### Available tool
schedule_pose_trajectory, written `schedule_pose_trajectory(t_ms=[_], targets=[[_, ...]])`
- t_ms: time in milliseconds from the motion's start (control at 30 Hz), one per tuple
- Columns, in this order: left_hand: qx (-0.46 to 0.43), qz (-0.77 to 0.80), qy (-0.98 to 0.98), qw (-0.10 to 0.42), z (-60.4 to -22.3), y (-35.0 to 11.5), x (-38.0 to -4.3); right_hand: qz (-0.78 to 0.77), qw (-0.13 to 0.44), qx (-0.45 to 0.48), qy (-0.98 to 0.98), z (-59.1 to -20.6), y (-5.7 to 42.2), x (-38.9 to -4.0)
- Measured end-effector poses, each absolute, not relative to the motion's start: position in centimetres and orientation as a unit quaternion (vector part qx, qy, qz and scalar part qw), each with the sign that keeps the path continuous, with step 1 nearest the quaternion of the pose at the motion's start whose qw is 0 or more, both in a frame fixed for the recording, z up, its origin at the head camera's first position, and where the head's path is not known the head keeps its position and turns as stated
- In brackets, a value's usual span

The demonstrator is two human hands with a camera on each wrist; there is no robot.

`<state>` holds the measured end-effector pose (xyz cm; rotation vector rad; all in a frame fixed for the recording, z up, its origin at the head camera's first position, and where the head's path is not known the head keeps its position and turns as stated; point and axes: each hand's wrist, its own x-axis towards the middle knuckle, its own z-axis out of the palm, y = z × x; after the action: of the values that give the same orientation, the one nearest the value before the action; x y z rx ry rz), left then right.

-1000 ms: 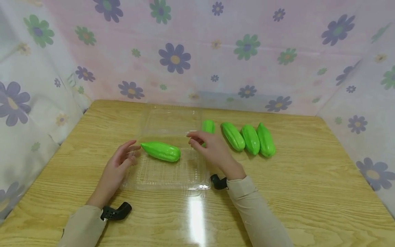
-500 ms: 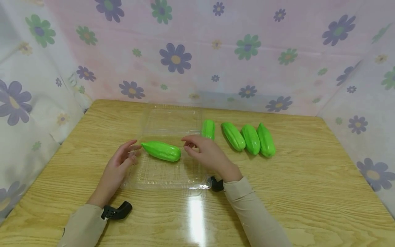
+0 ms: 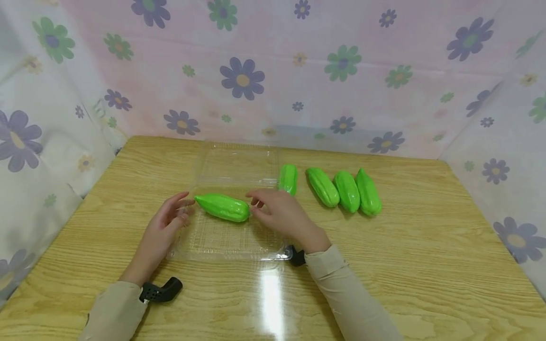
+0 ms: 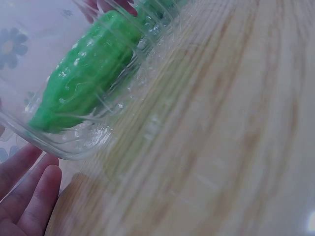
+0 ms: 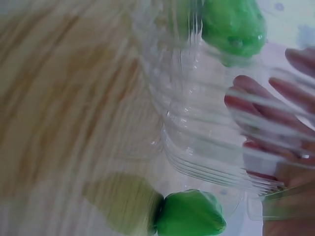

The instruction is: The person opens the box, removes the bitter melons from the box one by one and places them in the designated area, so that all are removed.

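Observation:
A glossy green ridged vegetable (image 3: 222, 207), shaped like a bitter melon, lies crosswise in a clear plastic clamshell box (image 3: 230, 256). The box's lid (image 3: 239, 163) is folded back on the table. At the box's left side, by the pointed end, is my left hand (image 3: 164, 225) with relaxed fingers. In the left wrist view its fingers (image 4: 42, 196) are at the box rim, outside the wall. My right hand (image 3: 281, 213) reaches over the box's right side, fingers loosely bent near the blunt end. A gap shows between those fingers (image 5: 251, 93) and the vegetable (image 5: 234, 29) in the right wrist view.
One more matching green vegetable (image 3: 288, 177) lies right of the lid, partly behind my right hand. Three others (image 3: 323, 187) lie side by side farther right. A flowered cloth (image 3: 273, 80) hangs behind the wooden table (image 3: 409, 265).
My right hand has moved left, away from the vegetable beside the lid and closer to the blunt end of the one in the box. My left hand has stayed in place.

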<state>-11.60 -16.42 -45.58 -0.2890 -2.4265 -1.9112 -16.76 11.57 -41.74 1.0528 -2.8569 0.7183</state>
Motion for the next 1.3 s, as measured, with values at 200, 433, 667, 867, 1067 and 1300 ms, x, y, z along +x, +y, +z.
schedule_pose_trajectory(t_ms=[200, 433, 667, 867, 1067, 1300], targets=[[-0.092, -0.615, -0.783, 0.014, -45.7, -16.4, -11.6, 0.206, 0.003, 0.338, -0.918, -41.9, 11.4, -16.6], [-0.097, -0.614, -0.783, 0.017, -45.6, -16.4, -11.7, 0.176, 0.004, 0.334, -0.926, -41.7, 11.2, -16.3], [-0.095, -0.621, -0.778, 0.016, -45.4, -16.3, -11.7, 0.133, 0.01, 0.336, -0.932, -41.9, 11.1, -16.2], [-0.095, -0.62, -0.779, 0.017, -45.4, -16.3, -11.7, 0.091, 0.015, 0.344, -0.935, -41.7, 10.8, -15.9], [-0.094, -0.621, -0.778, 0.016, -45.4, -16.4, -11.6, 0.072, -0.002, 0.363, -0.929, -41.3, 10.1, -15.2], [-0.097, -0.625, -0.775, 0.019, -45.3, -16.4, -11.6, 0.056, 0.005, 0.37, -0.927, -41.3, 9.8, -15.0]])
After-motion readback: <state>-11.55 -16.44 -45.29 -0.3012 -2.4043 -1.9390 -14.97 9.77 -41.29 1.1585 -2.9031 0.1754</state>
